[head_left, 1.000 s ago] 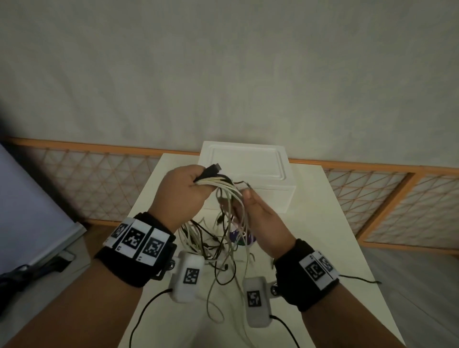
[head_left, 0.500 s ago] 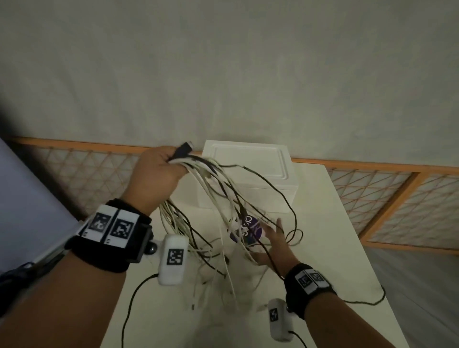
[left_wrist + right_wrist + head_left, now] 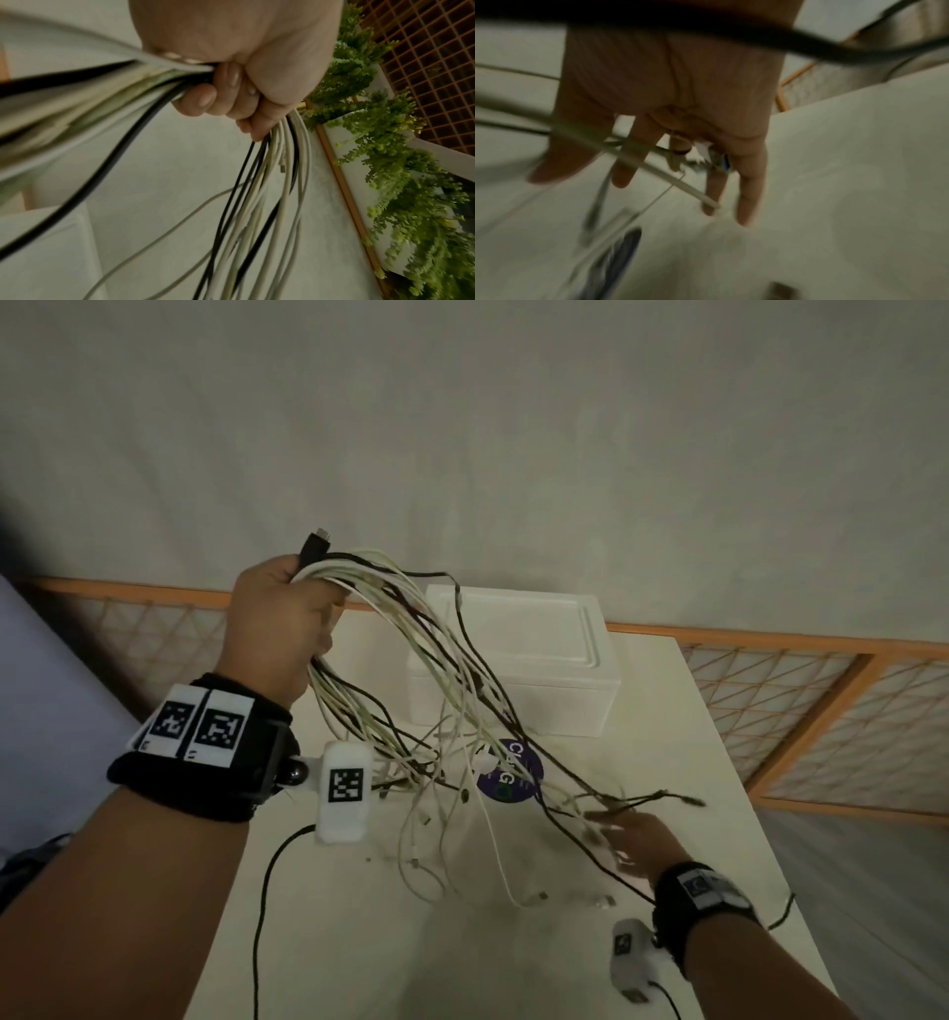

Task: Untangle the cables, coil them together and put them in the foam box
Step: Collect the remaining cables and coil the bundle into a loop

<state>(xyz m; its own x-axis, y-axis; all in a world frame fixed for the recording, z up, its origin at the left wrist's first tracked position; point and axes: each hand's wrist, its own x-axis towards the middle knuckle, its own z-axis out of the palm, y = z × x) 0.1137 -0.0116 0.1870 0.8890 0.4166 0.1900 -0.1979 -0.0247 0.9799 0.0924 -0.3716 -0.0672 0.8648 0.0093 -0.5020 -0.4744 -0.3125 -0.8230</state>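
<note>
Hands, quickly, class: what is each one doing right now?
Left hand: closed, gripping the cables.
Right hand: open, fingers spread among loose strands, gripping nothing.

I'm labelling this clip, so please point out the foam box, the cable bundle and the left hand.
foam box (image 3: 544,706), head view, front wall.
cable bundle (image 3: 411,613), head view, white strands beside the fist.
left hand (image 3: 277,629), head view, back of the fist.

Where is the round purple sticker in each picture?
Head: purple sticker on the table, mid-frame, before the foam box, behind hanging cables.
Left wrist: not in it.
Right wrist: blurred, bottom left, below the right hand.
Shared landmark: the white table.
</note>
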